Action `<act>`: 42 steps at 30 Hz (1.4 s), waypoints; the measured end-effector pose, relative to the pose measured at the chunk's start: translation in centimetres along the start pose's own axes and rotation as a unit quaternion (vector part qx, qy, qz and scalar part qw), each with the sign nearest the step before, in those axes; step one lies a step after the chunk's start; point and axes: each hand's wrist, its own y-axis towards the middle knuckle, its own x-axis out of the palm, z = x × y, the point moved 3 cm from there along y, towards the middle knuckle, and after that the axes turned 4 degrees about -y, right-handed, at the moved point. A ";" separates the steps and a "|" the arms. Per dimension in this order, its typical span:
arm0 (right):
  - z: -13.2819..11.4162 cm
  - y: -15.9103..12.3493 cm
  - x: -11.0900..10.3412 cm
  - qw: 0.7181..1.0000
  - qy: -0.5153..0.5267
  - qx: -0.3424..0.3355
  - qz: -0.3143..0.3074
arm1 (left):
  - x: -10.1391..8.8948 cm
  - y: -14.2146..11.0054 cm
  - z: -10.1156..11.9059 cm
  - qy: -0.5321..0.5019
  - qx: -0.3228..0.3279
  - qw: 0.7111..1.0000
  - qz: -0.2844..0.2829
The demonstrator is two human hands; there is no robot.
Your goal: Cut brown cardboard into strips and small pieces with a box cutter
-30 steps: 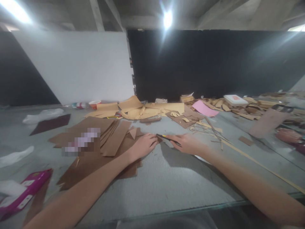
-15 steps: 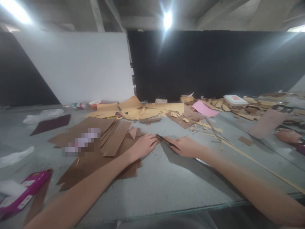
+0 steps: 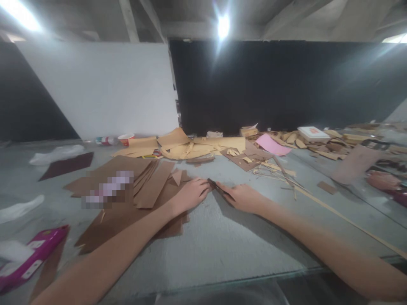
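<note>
My left hand [image 3: 194,191] rests on the table at the right edge of a brown sheet stack [image 3: 127,220]. Its fingers press down on a small brown piece [image 3: 210,188], mostly covered by the hand. Opposite it, my right hand [image 3: 243,198] is closed around a slim dark tool [image 3: 216,184], whose exact kind I cannot make out. The tool's tip meets the brown piece beside my left fingertips. Several narrow brown strips [image 3: 155,186] lie on the stack behind my left hand.
Yellowish offcuts [image 3: 190,148] and a pink sheet [image 3: 272,145] lie at the back. A long thin strip [image 3: 343,216] runs along the right side. At far right is another person's hand [image 3: 383,181]. A magenta pack [image 3: 41,250] sits front left; a paper cup [image 3: 126,139] stands behind.
My right hand has shifted slightly left, and the dark tool has turned a little with it. A white edge under my right wrist no longer shows. My left hand stays in place.
</note>
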 end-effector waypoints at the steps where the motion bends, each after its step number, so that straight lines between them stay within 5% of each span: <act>1: -0.1 0.0 0.0 1.000 0.000 0.005 -0.001 | 0.0 0.0 0.0 0.000 0.001 1.000 0.001; 21: -1.0 0.1 -0.1 0.998 0.022 0.053 -0.026 | 0.2 0.2 -0.1 0.028 0.013 1.000 0.000; 34: -0.6 0.2 -0.9 0.987 0.149 0.067 0.006 | 0.4 0.1 -0.2 0.039 0.011 0.999 0.009; 42: -0.1 0.1 -0.5 0.997 0.064 0.047 0.001 | 0.2 0.2 0.2 0.059 -0.002 0.998 -0.001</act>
